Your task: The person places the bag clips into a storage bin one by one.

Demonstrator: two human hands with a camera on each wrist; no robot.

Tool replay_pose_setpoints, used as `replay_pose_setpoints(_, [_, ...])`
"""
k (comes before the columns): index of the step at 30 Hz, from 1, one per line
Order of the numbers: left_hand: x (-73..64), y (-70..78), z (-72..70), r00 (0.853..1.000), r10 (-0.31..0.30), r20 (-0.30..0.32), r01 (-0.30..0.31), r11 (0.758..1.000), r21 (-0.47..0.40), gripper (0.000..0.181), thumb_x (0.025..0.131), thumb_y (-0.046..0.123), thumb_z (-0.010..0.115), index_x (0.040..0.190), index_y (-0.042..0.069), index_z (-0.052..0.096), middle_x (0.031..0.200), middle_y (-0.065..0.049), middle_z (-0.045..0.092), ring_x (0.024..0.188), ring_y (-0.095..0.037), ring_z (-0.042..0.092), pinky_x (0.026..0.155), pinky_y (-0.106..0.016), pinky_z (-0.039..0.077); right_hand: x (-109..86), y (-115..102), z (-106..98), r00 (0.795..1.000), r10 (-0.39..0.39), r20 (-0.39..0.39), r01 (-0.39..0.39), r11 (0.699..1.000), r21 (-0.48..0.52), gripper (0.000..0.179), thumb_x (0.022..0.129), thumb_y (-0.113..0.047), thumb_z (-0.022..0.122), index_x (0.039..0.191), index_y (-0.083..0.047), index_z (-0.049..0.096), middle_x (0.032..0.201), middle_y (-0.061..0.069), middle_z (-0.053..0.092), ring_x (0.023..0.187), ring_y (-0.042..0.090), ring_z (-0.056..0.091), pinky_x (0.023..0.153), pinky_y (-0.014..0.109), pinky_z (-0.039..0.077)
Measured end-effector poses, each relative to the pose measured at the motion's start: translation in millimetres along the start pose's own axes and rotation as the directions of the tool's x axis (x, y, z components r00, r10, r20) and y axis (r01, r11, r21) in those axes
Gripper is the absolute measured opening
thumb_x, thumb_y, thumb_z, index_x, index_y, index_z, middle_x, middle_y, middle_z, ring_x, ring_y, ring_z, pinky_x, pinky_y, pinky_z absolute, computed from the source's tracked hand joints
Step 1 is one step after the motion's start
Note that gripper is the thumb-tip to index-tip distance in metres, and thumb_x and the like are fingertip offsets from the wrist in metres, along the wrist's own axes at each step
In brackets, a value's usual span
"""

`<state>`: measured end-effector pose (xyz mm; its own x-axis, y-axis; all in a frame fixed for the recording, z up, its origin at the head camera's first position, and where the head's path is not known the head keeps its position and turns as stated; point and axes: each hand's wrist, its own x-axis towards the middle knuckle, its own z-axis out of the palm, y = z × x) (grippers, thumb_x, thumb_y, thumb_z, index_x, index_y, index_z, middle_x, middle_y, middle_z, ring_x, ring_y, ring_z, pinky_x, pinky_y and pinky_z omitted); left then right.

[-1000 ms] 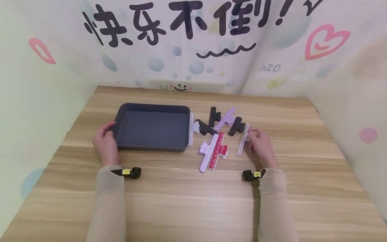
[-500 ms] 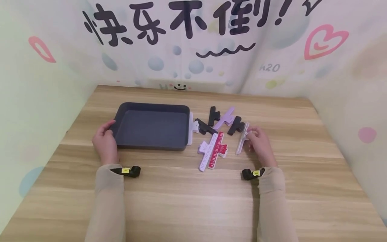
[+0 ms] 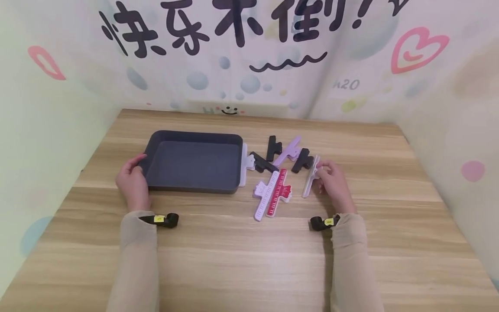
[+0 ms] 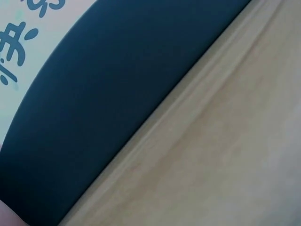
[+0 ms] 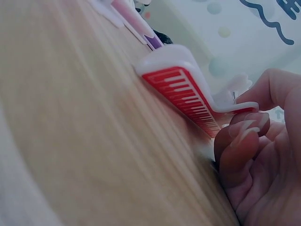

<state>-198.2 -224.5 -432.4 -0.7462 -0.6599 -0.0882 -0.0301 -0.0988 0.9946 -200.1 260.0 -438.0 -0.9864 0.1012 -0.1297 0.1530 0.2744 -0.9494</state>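
My left hand (image 3: 133,184) grips the left edge of a dark baking tray (image 3: 195,189), thumb by the near corner. The tray's dark outer wall (image 4: 117,80) fills much of the left wrist view, where only a bit of that hand shows. Right of the tray, my right hand (image 3: 334,184) pinches the handle of a white clip (image 3: 310,180) between thumb and fingers. In the right wrist view this clip (image 5: 181,92) has a red face with white piano keys, and it stands tilted on its long edge, close over the table.
A lilac-white clip (image 3: 267,197) and a red clip (image 3: 277,195) lie side by side. Behind them are a purple clip (image 3: 287,151) and black clips (image 3: 274,149). A white clip (image 3: 244,165) lies against the tray's right wall. A printed curtain (image 3: 249,99) borders the wooden table (image 3: 241,260).
The head view has shifted slightly. Both hands, the tray and the clips keep their places relative to one another.
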Motion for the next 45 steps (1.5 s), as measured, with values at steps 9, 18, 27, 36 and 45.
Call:
replay_pose_setpoints(9, [3.1,1.1,2.4,1.000,0.016,0.019,-0.015,1.000,-0.023,0.044,0.082,-0.009,0.034,0.103,0.011,0.067,0.114,0.003,0.060,0.111,-0.005,0.044,0.093,-0.019,0.028,2.0,1.0,0.1,1.000,0.014,-0.022,-0.014,1.000,-0.004,0.025,0.085,-0.015,0.050,0.109,-0.009,0.046,0.063,0.002,0.046,0.050,0.014,0.043,0.046,0.028,0.040])
replay_pose_setpoints(18, [1.1,-0.8,0.3,1.000,0.012,0.008,-0.012,0.999,-0.036,0.044,0.083,-0.009,0.034,0.102,0.011,0.068,0.113,0.002,0.060,0.110,-0.006,0.045,0.093,-0.019,0.029,3.0,3.4,1.2,1.000,0.000,-0.013,0.000,1.000,0.025,0.026,0.083,-0.014,0.051,0.109,-0.008,0.047,0.063,0.002,0.047,0.051,0.013,0.043,0.045,0.027,0.039])
replay_pose_setpoints(27, [0.2,-2.3,-1.6,1.000,0.013,0.018,-0.012,1.000,-0.016,0.042,0.084,-0.007,0.035,0.104,0.012,0.067,0.114,0.004,0.060,0.112,-0.005,0.043,0.095,-0.019,0.027,0.6,5.0,-2.4,0.997,-0.042,-0.071,0.052,0.988,0.144,0.024,0.087,-0.018,0.051,0.109,-0.008,0.049,0.061,0.001,0.045,0.049,0.011,0.039,0.042,0.024,0.034])
replay_pose_setpoints(36, [-0.5,-3.1,-3.7,1.000,0.006,0.007,-0.006,1.000,-0.012,0.043,0.084,-0.007,0.034,0.104,0.012,0.067,0.116,0.003,0.059,0.113,-0.005,0.042,0.095,-0.020,0.027,-0.4,3.9,0.5,0.992,-0.107,-0.074,0.124,0.953,0.275,0.030,0.087,-0.011,0.049,0.117,-0.010,0.051,0.063,0.002,0.049,0.049,0.011,0.041,0.041,0.023,0.033])
replay_pose_setpoints(45, [-0.1,-0.9,-3.1,1.000,0.005,0.017,-0.005,1.000,0.006,0.041,0.085,-0.006,0.036,0.105,0.014,0.067,0.117,0.005,0.058,0.114,-0.003,0.041,0.097,-0.021,0.026,-4.3,-7.1,21.3,0.976,-0.210,-0.063,0.217,0.884,0.414,0.034,0.087,-0.018,0.055,0.119,-0.007,0.053,0.076,0.008,0.059,0.061,0.016,0.053,0.049,0.023,0.042])
